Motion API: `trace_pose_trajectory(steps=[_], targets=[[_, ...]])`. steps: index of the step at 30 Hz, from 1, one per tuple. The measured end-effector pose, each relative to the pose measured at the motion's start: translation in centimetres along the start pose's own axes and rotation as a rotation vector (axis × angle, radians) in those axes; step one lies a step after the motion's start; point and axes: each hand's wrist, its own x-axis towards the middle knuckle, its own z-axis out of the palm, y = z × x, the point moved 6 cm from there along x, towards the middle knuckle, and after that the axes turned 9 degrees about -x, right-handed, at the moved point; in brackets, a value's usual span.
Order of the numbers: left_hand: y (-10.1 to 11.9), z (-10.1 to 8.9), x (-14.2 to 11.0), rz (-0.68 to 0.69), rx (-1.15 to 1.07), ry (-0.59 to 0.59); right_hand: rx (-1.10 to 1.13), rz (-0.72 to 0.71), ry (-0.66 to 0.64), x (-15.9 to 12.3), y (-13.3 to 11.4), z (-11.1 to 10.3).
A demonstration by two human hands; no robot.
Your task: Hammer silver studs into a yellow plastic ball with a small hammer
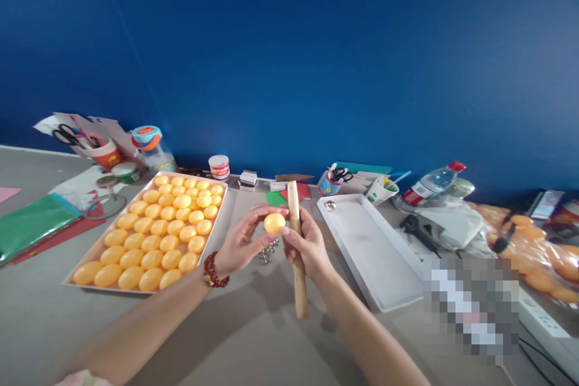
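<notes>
An orange ping-pong ball (274, 223) is pinched between the fingers and thumb of my left hand (242, 242), in the middle of the view. My right hand (313, 247) grips a pale wooden stick (300, 289), held nearly upright just right of the ball. The right thumb tip reaches to the ball's edge and seems to touch it. Below the hands, several small shiny metal pieces (268, 254) lie on the table, partly covered by my left hand. To the left, a shallow box (108, 290) holds many orange balls in rows.
A white tray (384, 268) on the right has a small metal piece (330, 205) in its far corner. Cups of scissors and pens, jars and bottles line the blue wall (289, 72). A bag of orange balls (554, 271) and a power strip (543, 316) are at far right.
</notes>
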Motion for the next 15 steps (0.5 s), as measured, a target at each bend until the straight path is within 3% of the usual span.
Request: trace_pose_trajectory(steps=[15], targets=[[-1.6,-0.7,-0.5,0.009,-0.045,0.066,0.015,-0.004,-0.042,0.1,0.4,0.2]])
